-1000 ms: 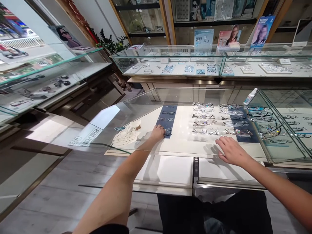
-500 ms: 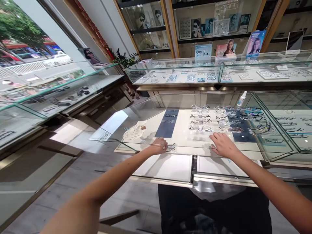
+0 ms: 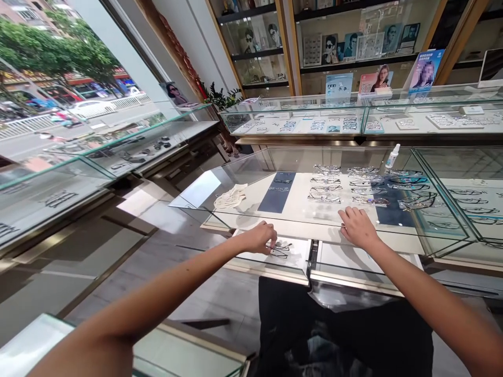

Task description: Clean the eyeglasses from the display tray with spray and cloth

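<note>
Low over the left white drawer (image 3: 291,264), my left hand (image 3: 259,238) is closed on a pair of eyeglasses (image 3: 281,248), its thin dark frame pointing right. Some of the frame is hidden by my fingers. My right hand (image 3: 358,226) is at the near edge of the glass display case (image 3: 326,234), with bent fingers apart and no held object visible. Just beyond it lie rows of eyeglasses (image 3: 325,198) on the case's pale base, some over dark blue strips (image 3: 277,201).
A white spray bottle (image 3: 393,156) stands on the case top. Pale folded cloth items (image 3: 231,197) lie at its left end. More glass counters run along the window (image 3: 58,178) and the back (image 3: 294,112). A second drawer (image 3: 346,256) is pulled out at right.
My left hand has drawn the eyeglasses from the case's near edge back and down over the left drawer. My right hand stays at nearly the same place; the view has shifted slightly.
</note>
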Available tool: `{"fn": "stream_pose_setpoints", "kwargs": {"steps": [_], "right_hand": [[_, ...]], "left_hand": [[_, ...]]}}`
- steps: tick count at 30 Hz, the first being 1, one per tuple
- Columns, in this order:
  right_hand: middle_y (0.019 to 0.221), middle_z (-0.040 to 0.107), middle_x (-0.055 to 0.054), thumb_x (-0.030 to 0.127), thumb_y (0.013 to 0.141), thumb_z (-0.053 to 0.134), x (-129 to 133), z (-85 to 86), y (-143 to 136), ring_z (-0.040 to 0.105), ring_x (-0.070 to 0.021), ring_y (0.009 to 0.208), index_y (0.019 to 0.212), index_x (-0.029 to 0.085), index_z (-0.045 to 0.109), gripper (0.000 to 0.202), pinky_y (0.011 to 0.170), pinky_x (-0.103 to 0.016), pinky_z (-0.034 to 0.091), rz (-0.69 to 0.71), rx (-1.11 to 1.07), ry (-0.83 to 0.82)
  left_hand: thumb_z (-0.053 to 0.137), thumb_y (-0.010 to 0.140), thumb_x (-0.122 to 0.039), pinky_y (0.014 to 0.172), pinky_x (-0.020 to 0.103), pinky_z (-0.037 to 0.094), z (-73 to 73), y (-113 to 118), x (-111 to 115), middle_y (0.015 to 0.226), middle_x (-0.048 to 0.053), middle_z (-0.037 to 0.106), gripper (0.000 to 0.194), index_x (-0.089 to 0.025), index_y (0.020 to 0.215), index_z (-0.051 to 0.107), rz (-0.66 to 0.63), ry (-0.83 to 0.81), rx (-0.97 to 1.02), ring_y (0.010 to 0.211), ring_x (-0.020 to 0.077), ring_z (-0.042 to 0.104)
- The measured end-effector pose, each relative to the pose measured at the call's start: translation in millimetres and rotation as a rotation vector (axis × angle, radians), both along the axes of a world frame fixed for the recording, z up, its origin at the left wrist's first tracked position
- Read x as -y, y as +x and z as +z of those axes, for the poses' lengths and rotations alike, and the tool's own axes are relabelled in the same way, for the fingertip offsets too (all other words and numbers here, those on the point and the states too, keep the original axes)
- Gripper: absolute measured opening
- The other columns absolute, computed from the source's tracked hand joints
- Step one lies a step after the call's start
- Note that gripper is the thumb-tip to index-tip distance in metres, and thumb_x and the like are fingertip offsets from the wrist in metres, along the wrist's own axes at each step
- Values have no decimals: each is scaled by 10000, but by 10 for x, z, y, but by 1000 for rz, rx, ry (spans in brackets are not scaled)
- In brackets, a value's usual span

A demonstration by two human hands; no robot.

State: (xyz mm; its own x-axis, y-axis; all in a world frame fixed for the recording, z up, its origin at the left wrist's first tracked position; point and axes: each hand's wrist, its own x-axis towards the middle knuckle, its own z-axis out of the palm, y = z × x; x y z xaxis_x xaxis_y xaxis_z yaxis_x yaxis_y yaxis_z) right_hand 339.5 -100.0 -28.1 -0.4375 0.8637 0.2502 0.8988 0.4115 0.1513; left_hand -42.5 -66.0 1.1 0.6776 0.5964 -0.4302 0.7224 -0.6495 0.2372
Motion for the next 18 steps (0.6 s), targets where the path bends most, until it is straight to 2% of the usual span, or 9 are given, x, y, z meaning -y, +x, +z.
{"fn": "stream_pose_setpoints", "kwargs": {"steps": [3, 6, 8, 11, 14, 18], "right_hand": [[1092, 663, -179, 247, 957, 586, 42, -28, 23, 493, -328, 982, 1323, 126, 650, 390, 825, -419, 330, -17, -25, 5], [1091, 655, -180, 228, 962, 570, 77, -48, 32, 488, -327, 980, 1342, 114, 650, 405, 827, -419, 324, -39, -43, 14], [1090, 650, -179, 214, 962, 564, 93, -54, 29, 486, -325, 979, 1350, 110, 651, 411, 828, -420, 322, -52, -57, 21], [1084, 647, -172, 201, 953, 568, 105, -60, 21, 483, -322, 977, 1338, 120, 661, 404, 830, -418, 322, -66, -84, 27], [1081, 645, -171, 196, 950, 568, 111, -65, 19, 480, -322, 977, 1324, 127, 667, 393, 832, -419, 324, -77, -99, 33], [1083, 639, -166, 199, 949, 575, 106, -86, 28, 478, -318, 977, 1329, 135, 666, 396, 828, -414, 325, -87, -116, 39]], "left_hand": [[777, 732, -150, 1033, 366, 433, 244, 58, 93, 931, 14, 819, 111, -248, 770, 743, -13, -56, 32, 1034, 257, 699], [744, 744, -131, 1002, 315, 464, 559, 126, 131, 927, -9, 818, 135, -259, 788, 752, -24, -138, 108, 1038, 236, 694], [732, 759, -153, 943, 293, 488, 763, 165, 75, 935, -1, 810, 112, -251, 809, 751, -23, -153, 147, 1015, 227, 694], [733, 770, -215, 1014, 310, 464, 982, 217, -161, 978, 2, 798, 38, -240, 800, 737, -16, -21, 165, 1068, 235, 677], [715, 784, -270, 1064, 342, 424, 1053, 292, -521, 1004, 4, 785, 53, -232, 817, 731, -2, 156, 109, 1097, 247, 651], [741, 774, -354, 1068, 393, 386, 956, 445, -1007, 1068, 44, 776, 155, -215, 842, 742, 81, 345, -50, 1169, 289, 603]]}}
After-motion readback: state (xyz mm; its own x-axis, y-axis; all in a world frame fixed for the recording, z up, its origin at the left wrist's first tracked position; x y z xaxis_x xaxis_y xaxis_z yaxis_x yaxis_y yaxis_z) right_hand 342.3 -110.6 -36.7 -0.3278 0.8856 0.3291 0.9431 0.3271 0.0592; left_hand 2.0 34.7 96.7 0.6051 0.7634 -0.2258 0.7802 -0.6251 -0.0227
